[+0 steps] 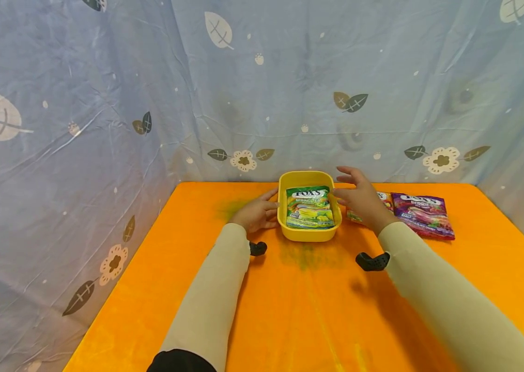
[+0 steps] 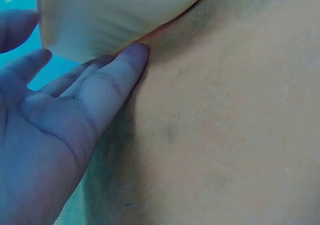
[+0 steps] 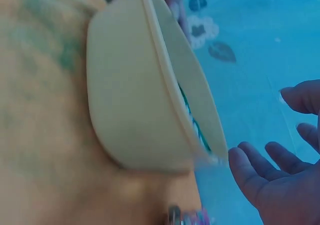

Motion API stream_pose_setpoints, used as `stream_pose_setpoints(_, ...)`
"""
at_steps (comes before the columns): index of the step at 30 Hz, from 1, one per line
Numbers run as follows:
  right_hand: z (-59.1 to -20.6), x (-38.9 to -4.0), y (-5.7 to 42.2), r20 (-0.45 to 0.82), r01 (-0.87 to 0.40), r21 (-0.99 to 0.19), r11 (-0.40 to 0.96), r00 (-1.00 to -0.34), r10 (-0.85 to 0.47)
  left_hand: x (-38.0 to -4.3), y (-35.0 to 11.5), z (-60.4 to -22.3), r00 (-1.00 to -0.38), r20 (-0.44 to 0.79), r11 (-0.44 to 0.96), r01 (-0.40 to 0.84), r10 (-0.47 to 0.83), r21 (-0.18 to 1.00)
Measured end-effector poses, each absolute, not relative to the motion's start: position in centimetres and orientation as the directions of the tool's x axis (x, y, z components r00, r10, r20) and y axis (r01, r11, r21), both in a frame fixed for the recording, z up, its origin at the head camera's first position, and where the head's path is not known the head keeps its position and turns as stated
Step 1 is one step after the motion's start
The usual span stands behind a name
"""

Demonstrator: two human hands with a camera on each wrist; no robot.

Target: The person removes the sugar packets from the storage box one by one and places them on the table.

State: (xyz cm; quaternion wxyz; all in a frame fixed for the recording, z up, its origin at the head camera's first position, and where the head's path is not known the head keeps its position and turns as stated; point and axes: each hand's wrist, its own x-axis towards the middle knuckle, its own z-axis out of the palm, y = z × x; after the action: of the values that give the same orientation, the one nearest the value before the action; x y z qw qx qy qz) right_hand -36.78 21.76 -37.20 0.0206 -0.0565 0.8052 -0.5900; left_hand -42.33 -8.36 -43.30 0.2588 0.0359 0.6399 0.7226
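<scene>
A yellow plastic basket (image 1: 308,235) stands on the orange table, with a green candy packet (image 1: 309,207) marked FOX'S lying inside it. My left hand (image 1: 257,213) touches the basket's left side with its fingers extended; the left wrist view shows the fingertips (image 2: 134,54) against the wall near the bottom. At the right rim, my right hand (image 1: 363,199) is spread, thumb and fingers apart, holding nothing. The right wrist view has this hand (image 3: 287,185) beside the rim; whether a fingertip touches it I cannot tell.
Right of the basket lies a purple FOX'S Berries packet (image 1: 422,213). Another candy packet (image 1: 386,200) next to it is partly hidden behind my right hand. A blue-grey curtain (image 1: 290,103) with leaf prints hangs behind the orange table (image 1: 299,299).
</scene>
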Motion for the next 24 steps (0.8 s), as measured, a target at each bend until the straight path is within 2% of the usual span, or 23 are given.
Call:
stream_pose_setpoints(6,-37.5,-36.9,19.4,0.007,-0.05,-0.967,0.251,-0.985,-0.171,-42.5,-8.3,-43.6,-0.859,-0.297,-0.052,-0.349,0.416,0.936)
stream_pose_setpoints(10,-38.0,-37.1,18.3,-0.035,-0.016,-0.961,0.276,-0.984,-0.177,-42.6,-8.3,-43.7,-0.859,-0.298,-0.05,-0.349,0.417,0.936)
stream_pose_setpoints(14,-38.4,-37.1,17.5,-0.044,-0.011,-0.939,0.343,-0.987,-0.152,-42.7,-8.3,-43.8,-0.854,-0.291,-0.051,-0.345,0.43,0.937)
stream_pose_setpoints(24,-40.1,-37.6,14.4,0.031,-0.04,-0.881,0.471,-0.999,-0.027,-42.8,-8.8,-43.6,-0.853,-0.281,-0.046,-0.334,0.44,0.942)
